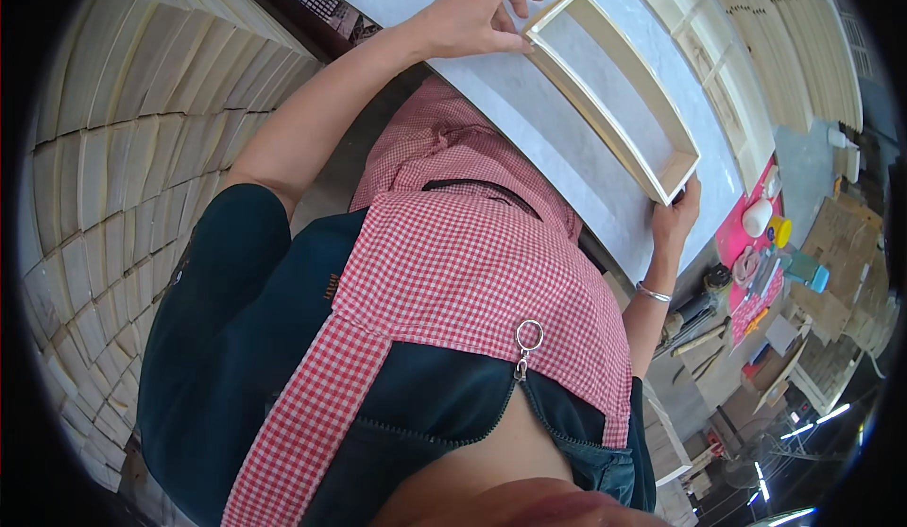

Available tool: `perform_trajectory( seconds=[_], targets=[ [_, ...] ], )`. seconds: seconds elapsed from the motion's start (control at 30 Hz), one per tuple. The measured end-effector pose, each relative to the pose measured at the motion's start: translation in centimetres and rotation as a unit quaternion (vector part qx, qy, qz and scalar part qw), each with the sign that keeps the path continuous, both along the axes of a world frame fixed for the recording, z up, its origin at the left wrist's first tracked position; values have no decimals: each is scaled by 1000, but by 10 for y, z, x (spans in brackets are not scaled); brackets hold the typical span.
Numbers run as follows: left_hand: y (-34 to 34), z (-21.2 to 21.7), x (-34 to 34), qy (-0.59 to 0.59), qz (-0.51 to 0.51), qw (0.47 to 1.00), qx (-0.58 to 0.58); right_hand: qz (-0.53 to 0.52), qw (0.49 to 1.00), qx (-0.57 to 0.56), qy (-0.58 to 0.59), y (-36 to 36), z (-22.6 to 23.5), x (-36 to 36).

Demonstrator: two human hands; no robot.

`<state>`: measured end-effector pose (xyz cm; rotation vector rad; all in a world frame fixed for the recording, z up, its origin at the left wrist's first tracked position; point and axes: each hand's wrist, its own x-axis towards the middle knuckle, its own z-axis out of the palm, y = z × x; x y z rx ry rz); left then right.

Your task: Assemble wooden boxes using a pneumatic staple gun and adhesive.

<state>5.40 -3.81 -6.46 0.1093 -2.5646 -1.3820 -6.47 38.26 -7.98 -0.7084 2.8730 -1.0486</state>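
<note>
- Head view, hidden parts: the right hand is partly covered by the near right corner of a pale wooden frame, so the ends of its fingers cannot be made out.
- Whether the frame rests flat or is lifted a little is hard to tell; it is over the white counter, whose surface shows through its long opening.
- The round rim cuts off the board stacks at the left and the slatted wood pieces at the upper right. A dark object with a grid of small keys, beyond the counter's edge, is too small to identify.
- The left hand is partly open, fingers bent and spread from the thumb, its lowest tip at the frame's left end; how firmly it touches is unclear.
- The right hand is closed narrowly on the frame's opposite end, a silver bracelet on its wrist.
- Beyond the right forearm, a white bottle is just beside a yellow lid.
</note>
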Motion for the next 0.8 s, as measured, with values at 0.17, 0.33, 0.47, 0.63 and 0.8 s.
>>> perform_trajectory(
  seconds=[0.17, 0.33, 0.47, 0.63, 0.8],
  targets=[
    [0, 10, 0, -70, 11, 996, 47, -7, 1000, 11, 3, 1, -1, 0],
    [-4, 8, -3, -167, -16, 970, 175, -7, 1000, 17, 8, 1, -1, 1],
    [-2, 30, -10, -303, -46, 923, 231, -6, 1000, 3, 2, 0, -3, 1],
    [-10, 30, -16, -339, -66, 903, 257, -11, 1000, 13, -1, -1, 0, 2],
    [-37, 6, -25, -332, -150, 836, 409, -5, 999, 20, 48, 1, -5, 5]
  ],
)
